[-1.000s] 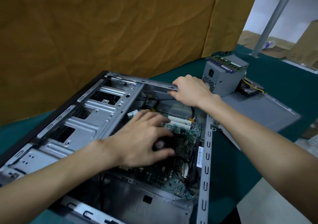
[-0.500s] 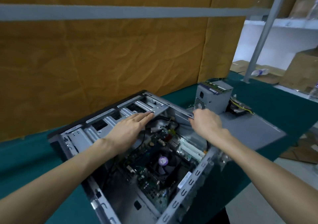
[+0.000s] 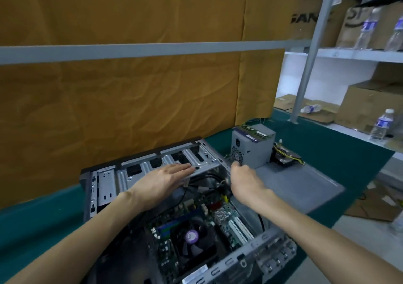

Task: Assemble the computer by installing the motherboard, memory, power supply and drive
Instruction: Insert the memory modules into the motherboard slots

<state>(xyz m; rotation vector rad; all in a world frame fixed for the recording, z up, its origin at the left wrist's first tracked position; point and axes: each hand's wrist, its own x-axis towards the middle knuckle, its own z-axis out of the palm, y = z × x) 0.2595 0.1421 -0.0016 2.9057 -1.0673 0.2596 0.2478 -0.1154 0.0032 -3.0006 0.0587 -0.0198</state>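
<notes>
An open grey computer case [image 3: 104, 183] lies on its side on the green table. Inside it sits the motherboard [image 3: 226, 216] with a black fan [image 3: 192, 238]. My left hand [image 3: 165, 179] lies flat, fingers straight, on the silver drive cage [image 3: 196, 159]. My right hand [image 3: 244, 179] grips the case's far rim, fingers curled over its edge. Behind the case stands the grey power supply [image 3: 253, 150] with memory sticks [image 3: 255, 132] lying on top. A drive [image 3: 285, 157] with yellow cables lies just right of it.
A grey side panel [image 3: 305, 187] lies flat to the right of the case. Brown paper covers the wall behind. Shelving with cardboard boxes and water bottles [image 3: 381, 124] stands at the right. The table's edge drops off at the lower right.
My left hand left the motherboard's fan and now lies on the drive cage. My right hand stayed on the far rim. The view has tilted up and pulled back.
</notes>
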